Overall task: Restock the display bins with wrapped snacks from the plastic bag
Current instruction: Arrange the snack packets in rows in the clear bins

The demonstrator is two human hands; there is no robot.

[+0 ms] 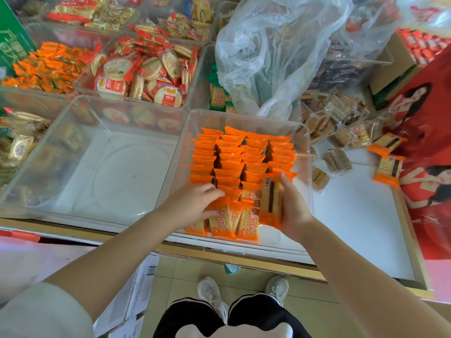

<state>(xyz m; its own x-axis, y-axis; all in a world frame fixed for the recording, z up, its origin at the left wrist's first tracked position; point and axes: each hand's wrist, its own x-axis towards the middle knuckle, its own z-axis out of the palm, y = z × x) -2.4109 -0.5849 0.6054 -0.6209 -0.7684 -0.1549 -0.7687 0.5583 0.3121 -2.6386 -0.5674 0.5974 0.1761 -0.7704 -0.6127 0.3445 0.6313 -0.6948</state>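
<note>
A clear display bin (308,152) in front of me holds several rows of orange-wrapped cracker packets (244,154) standing on edge. My left hand (192,203) rests on the near row, its fingers touching the packet tops. My right hand (290,206) grips a small stack of orange packets (271,198) upright at the bin's near right corner. The crumpled clear plastic bag (275,52) lies behind the bin, over other bins.
An empty clear bin (80,118) stands to the left. Bins of round rice crackers (146,71) and orange sachets (51,67) sit behind it. Loose brown and orange packets (341,132) lie on the white shelf (353,215) at right, beside a red printed box (427,167).
</note>
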